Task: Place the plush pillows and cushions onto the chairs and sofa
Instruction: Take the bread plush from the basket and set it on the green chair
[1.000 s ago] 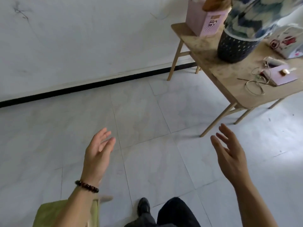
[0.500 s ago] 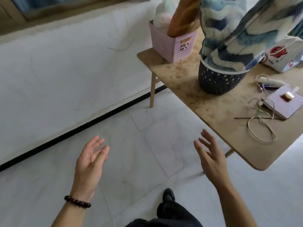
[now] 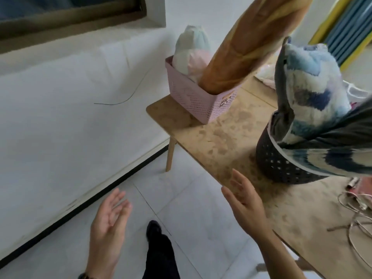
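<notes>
A long baguette-shaped plush pillow (image 3: 255, 39) leans out of a pink perforated basket (image 3: 193, 99) on a wooden table (image 3: 227, 141), with a pale pastel plush (image 3: 191, 51) beside it in the same basket. A blue and white fluffy cushion (image 3: 308, 89) sticks out of a dark perforated basket (image 3: 277, 166) nearer to me. My right hand (image 3: 244, 202) is open and empty, hovering at the table's near edge, apart from the dark basket. Over the tiled floor my left hand (image 3: 109, 218) is open too, palm inward.
Loose cables (image 3: 358, 214) and a pink item lie on the table's right part. A white wall (image 3: 70, 109) with a black skirting runs on the left, with a window frame above. My dark trouser leg and shoe (image 3: 156, 234) stand on the floor between the hands.
The view has swung up and closer to the table. Both open hands have come nearer the table, the right one now at its edge.
</notes>
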The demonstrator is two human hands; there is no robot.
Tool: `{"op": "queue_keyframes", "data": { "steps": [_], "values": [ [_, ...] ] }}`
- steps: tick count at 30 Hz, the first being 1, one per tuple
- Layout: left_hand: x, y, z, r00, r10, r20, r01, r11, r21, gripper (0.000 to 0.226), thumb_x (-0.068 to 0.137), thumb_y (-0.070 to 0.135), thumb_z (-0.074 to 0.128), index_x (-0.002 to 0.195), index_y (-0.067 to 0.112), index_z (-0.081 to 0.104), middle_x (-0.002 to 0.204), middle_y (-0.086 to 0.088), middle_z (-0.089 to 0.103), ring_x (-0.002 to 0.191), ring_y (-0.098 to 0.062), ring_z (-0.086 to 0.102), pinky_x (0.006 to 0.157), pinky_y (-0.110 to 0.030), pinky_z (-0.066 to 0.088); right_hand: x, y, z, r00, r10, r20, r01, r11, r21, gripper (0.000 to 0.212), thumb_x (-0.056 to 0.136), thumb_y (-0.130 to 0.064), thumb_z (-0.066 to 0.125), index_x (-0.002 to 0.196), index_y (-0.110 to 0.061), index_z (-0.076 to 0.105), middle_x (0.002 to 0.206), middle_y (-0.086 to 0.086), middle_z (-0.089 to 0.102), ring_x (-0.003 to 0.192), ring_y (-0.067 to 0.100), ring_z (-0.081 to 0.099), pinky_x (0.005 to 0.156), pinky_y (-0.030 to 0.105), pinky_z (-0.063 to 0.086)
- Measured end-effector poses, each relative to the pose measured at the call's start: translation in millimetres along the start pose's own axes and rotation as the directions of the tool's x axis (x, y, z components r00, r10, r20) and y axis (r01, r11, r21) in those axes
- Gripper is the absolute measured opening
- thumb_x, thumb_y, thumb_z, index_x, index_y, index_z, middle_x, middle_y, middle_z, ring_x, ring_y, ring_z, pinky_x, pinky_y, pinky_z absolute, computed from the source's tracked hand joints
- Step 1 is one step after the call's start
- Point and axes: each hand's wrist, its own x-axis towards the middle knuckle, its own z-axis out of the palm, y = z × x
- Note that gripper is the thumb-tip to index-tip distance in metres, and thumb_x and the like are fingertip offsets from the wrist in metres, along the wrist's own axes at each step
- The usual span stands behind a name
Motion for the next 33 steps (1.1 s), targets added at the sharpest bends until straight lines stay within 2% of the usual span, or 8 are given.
{"op": "queue_keyframes", "data": {
  "steps": [4, 9, 13, 18, 21, 24, 28, 33],
  "values": [
    [128.4, 59.4, 34.2, 0.980, 0.043, 0.196, -0.054, 0.997, 0.052, 0.047, 0.092, 0.023, 0.067, 0.138, 0.023, 0.055, 0.129, 0.012, 0.065, 0.112, 0.008, 0.062, 0.109, -0.047, 0.046, 85.1, -54.7, 1.8, 0.989, 0.023, -0.145, -0.024, 1.000, -0.007, 0.066, 0.091, -0.045, 0.065, 0.151, -0.033, 0.041, 0.148, -0.008, 0.051, 0.129, 0.005, 0.055, 0.103, 0.037, 0.055],
    [252.5, 150.2, 106.3, 0.875, 0.197, 0.443, -0.254, 0.965, 0.072, 0.050, 0.087, 0.038, 0.068, 0.135, 0.030, 0.056, 0.129, 0.016, 0.065, 0.117, -0.002, 0.062, 0.105, -0.044, 0.051, 167.7, -119.5, -21.9, 0.930, -0.048, -0.365, 0.056, 0.998, 0.013, 0.073, 0.088, -0.045, 0.065, 0.154, -0.026, 0.039, 0.154, -0.012, 0.044, 0.130, -0.001, 0.052, 0.099, 0.030, 0.054],
    [310.8, 192.9, 175.5, 0.746, 0.322, 0.582, -0.387, 0.922, -0.014, 0.045, 0.094, 0.029, 0.067, 0.137, 0.026, 0.055, 0.128, 0.016, 0.065, 0.117, 0.000, 0.062, 0.100, -0.030, 0.051, 221.0, -130.0, -33.2, 0.860, -0.023, -0.510, 0.066, 0.996, 0.067, 0.074, 0.092, -0.038, 0.069, 0.157, -0.026, 0.035, 0.157, -0.015, 0.040, 0.130, -0.008, 0.050, 0.097, 0.022, 0.053],
    [362.3, 202.6, 262.4, 0.646, 0.350, 0.678, -0.513, 0.857, 0.047, 0.046, 0.100, 0.022, 0.057, 0.144, 0.018, 0.048, 0.130, 0.011, 0.058, 0.110, 0.006, 0.060, 0.086, -0.006, 0.048, 286.8, -125.6, -37.2, 0.826, 0.150, -0.543, -0.005, 0.966, 0.260, 0.113, 0.075, -0.060, 0.077, 0.163, -0.034, 0.010, 0.168, -0.007, 0.022, 0.141, 0.007, 0.040, 0.110, 0.037, 0.047],
    [386.1, 188.6, 296.8, 0.569, 0.210, 0.795, -0.599, 0.768, 0.227, 0.040, 0.105, 0.039, 0.043, 0.143, 0.026, 0.044, 0.130, 0.011, 0.051, 0.117, -0.009, 0.053, 0.094, -0.021, 0.045, 325.9, -128.4, -42.3, 0.841, 0.230, -0.490, -0.064, 0.941, 0.332, 0.147, 0.054, -0.077, 0.082, 0.158, -0.044, -0.018, 0.172, -0.003, -0.006, 0.158, 0.018, 0.011, 0.126, 0.047, 0.023],
    [421.5, 162.7, 308.8, 0.480, 0.101, 0.871, -0.763, 0.537, 0.358, 0.049, 0.098, 0.063, 0.033, 0.133, 0.034, 0.052, 0.126, 0.011, 0.058, 0.119, -0.015, 0.056, 0.103, -0.038, 0.044, 367.5, -130.9, -37.7, 0.837, 0.276, -0.472, -0.109, 0.930, 0.350, 0.167, 0.044, -0.073, 0.089, 0.151, -0.041, -0.035, 0.170, -0.005, -0.020, 0.158, 0.017, -0.009, 0.128, 0.043, 0.011],
    [457.8, 135.9, 317.7, 0.399, -0.084, 0.913, -0.910, 0.085, 0.405, 0.096, 0.069, 0.093, -0.011, 0.104, 0.037, 0.058, 0.117, 0.008, 0.063, 0.118, -0.019, 0.050, 0.108, -0.042, 0.024, 408.5, -126.3, -13.1, 0.721, 0.344, -0.601, -0.198, 0.934, 0.297, 0.171, 0.034, -0.079, 0.089, 0.156, -0.040, -0.023, 0.170, 0.001, 0.009, 0.156, 0.026, 0.022, 0.122, 0.040, 0.034],
    [467.8, 127.1, 333.5, 0.393, -0.109, 0.913, -0.913, 0.068, 0.401, 0.093, 0.073, 0.091, -0.002, 0.107, 0.031, 0.061, 0.121, 0.003, 0.060, 0.118, -0.024, 0.046, 0.103, -0.044, 0.024, 417.5, -128.9, 2.7, 0.588, 0.302, -0.750, -0.165, 0.953, 0.254, 0.136, 0.065, -0.059, 0.090, 0.162, -0.036, -0.002, 0.149, 0.009, 0.054, 0.132, 0.035, 0.055, 0.103, 0.036, 0.046]
  ]
}}
